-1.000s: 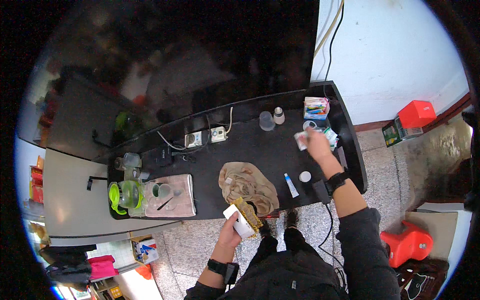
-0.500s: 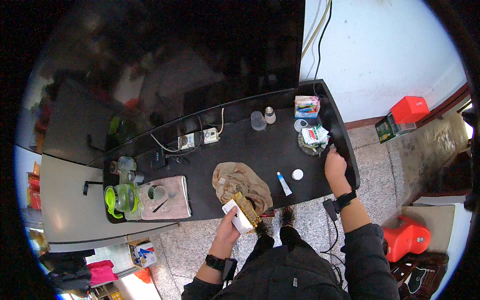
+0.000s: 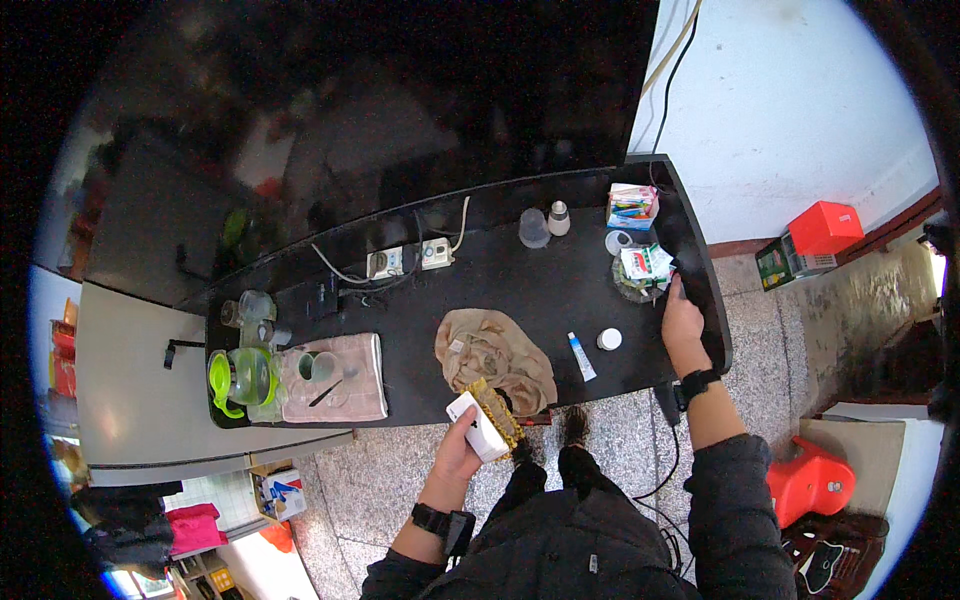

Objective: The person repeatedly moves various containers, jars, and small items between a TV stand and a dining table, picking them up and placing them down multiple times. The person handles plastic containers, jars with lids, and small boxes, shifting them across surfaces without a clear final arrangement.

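Note:
My left hand [image 3: 458, 452] grips a white block with a shaggy yellow edge [image 3: 487, 432], like a brush, just off the table's front edge. Right behind it a crumpled brown cloth [image 3: 490, 350] lies on the black table [image 3: 440, 290]. At the right end, my right hand [image 3: 682, 322] is closed, and a small dark tip shows at its fingers, too small to name. Touching or close to that hand is a glass bowl [image 3: 632, 290] heaped with packets [image 3: 648, 262]. A blue and white tube [image 3: 582, 357] and a white round jar [image 3: 609, 339] lie nearby.
A box of coloured pens or sticks [image 3: 632, 206] stands at the back right. Power sockets [image 3: 436, 253] with cables sit along the back. At left, a green-handled jug [image 3: 250, 376] stands beside a pink towel [image 3: 355, 375] with cups. A red stool [image 3: 815, 482] is on the floor at right.
The view has shifted, so the table sits a little further right and higher. My right hand stays by the bowl and the dark tip now points upward. My left hand keeps its grip.

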Tool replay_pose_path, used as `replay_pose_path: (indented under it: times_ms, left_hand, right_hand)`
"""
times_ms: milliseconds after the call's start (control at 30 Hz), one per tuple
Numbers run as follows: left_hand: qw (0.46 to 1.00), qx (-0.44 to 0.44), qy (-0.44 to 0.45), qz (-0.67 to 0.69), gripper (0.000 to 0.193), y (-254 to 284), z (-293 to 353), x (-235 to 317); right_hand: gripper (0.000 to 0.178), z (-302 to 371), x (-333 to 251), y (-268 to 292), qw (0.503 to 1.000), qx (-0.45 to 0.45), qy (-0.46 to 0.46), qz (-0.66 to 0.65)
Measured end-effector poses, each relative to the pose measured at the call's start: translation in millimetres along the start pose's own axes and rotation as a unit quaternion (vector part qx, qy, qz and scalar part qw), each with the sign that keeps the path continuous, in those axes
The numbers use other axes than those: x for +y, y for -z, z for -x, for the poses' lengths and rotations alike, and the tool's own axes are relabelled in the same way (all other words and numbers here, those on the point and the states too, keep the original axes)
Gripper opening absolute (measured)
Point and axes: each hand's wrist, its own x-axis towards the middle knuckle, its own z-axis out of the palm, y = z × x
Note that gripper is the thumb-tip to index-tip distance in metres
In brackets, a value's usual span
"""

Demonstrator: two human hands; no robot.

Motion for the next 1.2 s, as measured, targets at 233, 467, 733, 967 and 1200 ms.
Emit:
replay_pose_path:
  times_ms: [233, 467, 733, 967, 1200]
  left_hand:
    - [1.0, 0.006, -0.001, 0.007, 0.044, 12.0, 9.1, 1.7]
    - [0.999, 0.01, -0.001, 0.042, 0.04, 34.0, 11.1, 3.4]
    - [0.999, 0.007, -0.009, 0.029, 0.041, 36.5, 14.7, 3.3]
    - [1.0, -0.009, 0.013, 0.02, 0.042, 31.8, 10.9, 9.2]
    - [0.999, -0.013, 0.02, 0.035, 0.04, 42.5, 17.0, 8.2]
  right_hand:
    - [0.059, -11.3, 9.3, -36.4, 0.984, -0.076, 0.051, 0.15]
    - [0.061, -9.8, 6.4, -42.8, 0.97, 0.012, 0.074, 0.23]
    - [0.071, 88.0, -37.4, 16.2, 0.956, -0.061, 0.098, -0.271]
    - [0.046, 76.0, -71.9, -6.2, 0.968, 0.013, 0.043, -0.246]
    - [0.05, 84.3, -52.7, 16.1, 0.957, 0.203, 0.008, -0.206]
